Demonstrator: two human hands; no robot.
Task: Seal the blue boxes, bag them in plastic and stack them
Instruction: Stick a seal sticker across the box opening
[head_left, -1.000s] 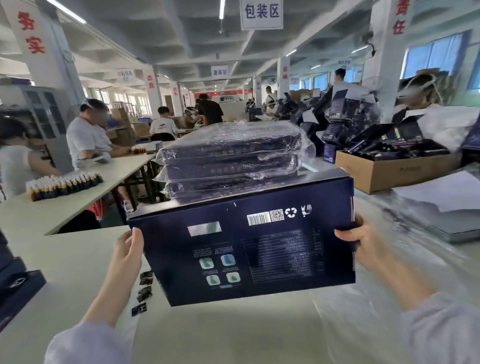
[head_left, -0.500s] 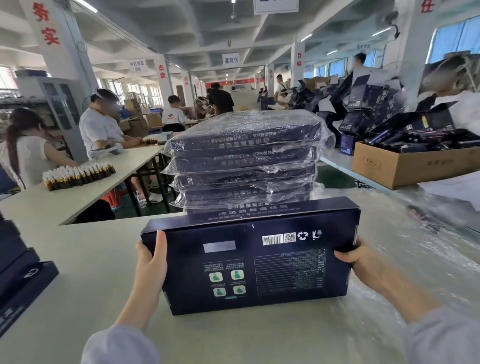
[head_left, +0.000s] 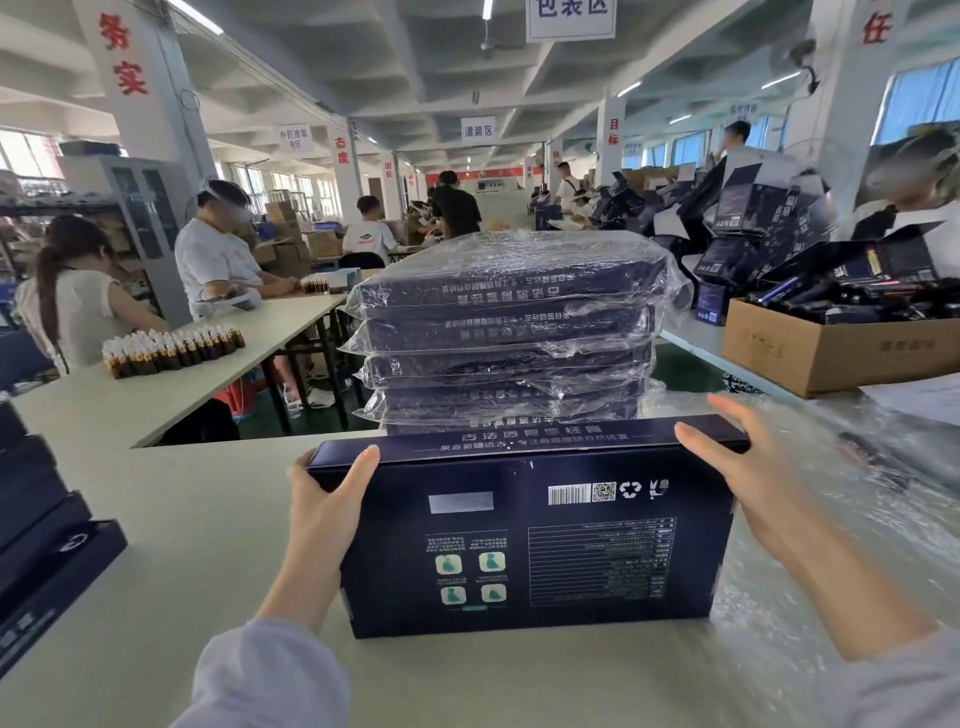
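A blue box (head_left: 535, 545) is standing on its long edge on the pale table (head_left: 182, 519), with the printed back panel facing the camera. The left hand (head_left: 322, 514) is gripping its upper left corner, thumb on the front and fingers curled round the side. The right hand (head_left: 748, 478) is holding the upper right corner between thumb and fingers. Just behind the box, a stack of bagged boxes (head_left: 509, 332) is sitting. Loose clear plastic (head_left: 831, 545) is lying at the right, near a cardboard carton (head_left: 831, 353).
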